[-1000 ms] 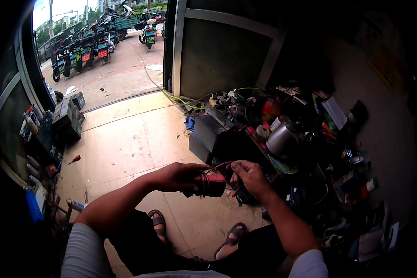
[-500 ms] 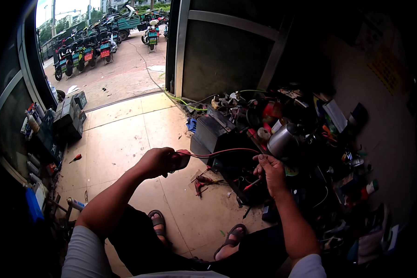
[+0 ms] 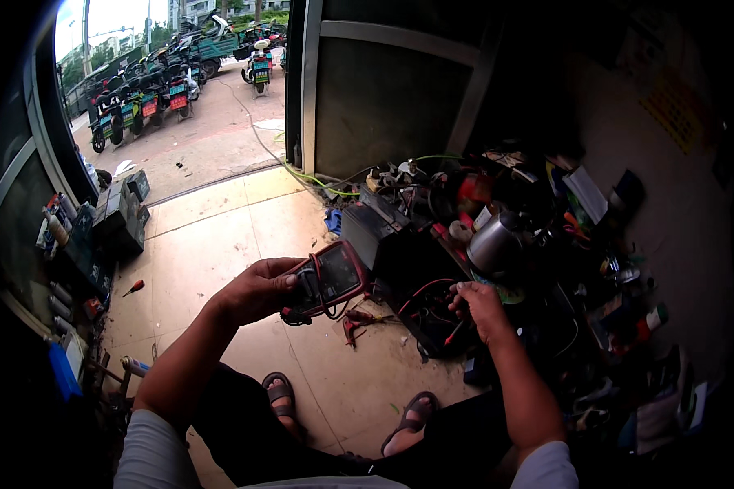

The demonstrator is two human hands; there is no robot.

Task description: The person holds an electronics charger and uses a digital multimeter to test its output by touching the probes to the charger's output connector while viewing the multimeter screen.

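My left hand (image 3: 257, 289) grips a red-and-black handheld meter (image 3: 337, 270), screen tilted upward, with leads looped around it. My right hand (image 3: 479, 308) pinches a thin red lead (image 3: 420, 289) between thumb and forefinger; a red probe (image 3: 454, 332) hangs below it. Under and beyond my hands is a dark battery-like box (image 3: 367, 220) with a shadowed tray and cables. Red-handled pliers (image 3: 355, 324) lie on the tiles just below the meter.
Cluttered tools and a steel kettle (image 3: 491, 244) fill the right side. Batteries (image 3: 118, 213) and bottles line the left doorway. A red screwdriver (image 3: 134, 287) lies on the tiled floor (image 3: 196, 269). My sandalled feet are below; parked scooters (image 3: 147, 102) stand outside.
My left hand has risen and turned the meter so its screen now shows. My right hand moved up and right from the meter with the lead, then slightly down.
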